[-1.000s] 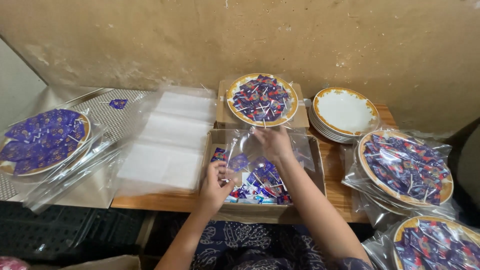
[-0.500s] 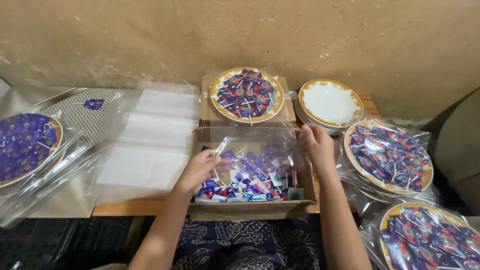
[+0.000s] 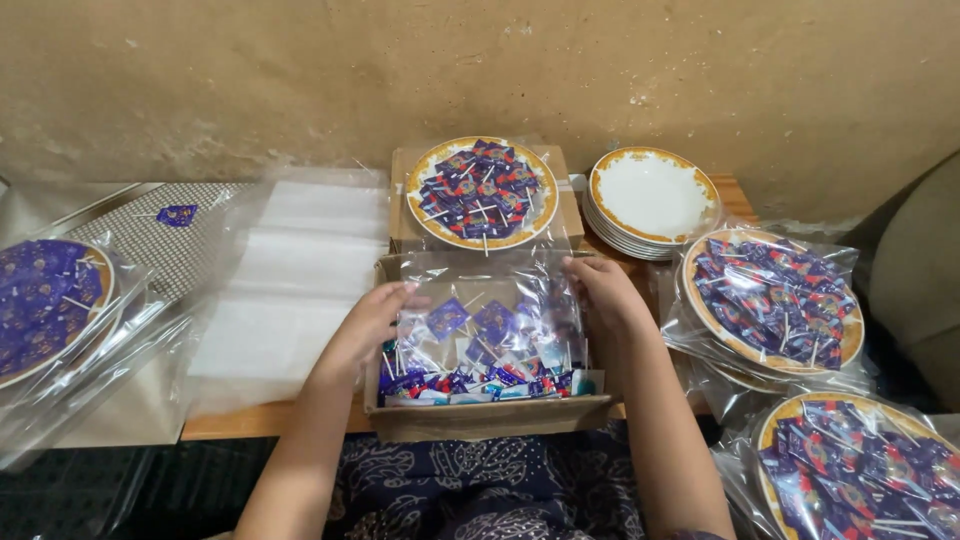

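Note:
A clear plastic bag (image 3: 490, 290) is stretched open between my two hands over a cardboard box (image 3: 490, 415) of small blue and red wrapped sweets on sticks. My left hand (image 3: 372, 318) pinches the bag's left edge, and my right hand (image 3: 600, 290) grips its right edge. Through the bag I see the sweets (image 3: 480, 375) lying in the box. Just behind the box sits a gold-rimmed plate (image 3: 482, 190) heaped with the same sweets, resting on a second cardboard box.
A stack of empty gold-rimmed plates (image 3: 650, 198) stands at the back right. Bagged plates of sweets lie at the right (image 3: 772, 300), lower right (image 3: 860, 470) and far left (image 3: 45, 310). A pile of clear bags (image 3: 285, 280) lies left of the box.
Both hands moved apart to the bag's left and right edges, spreading it wider over the box. The view shifted slightly right.

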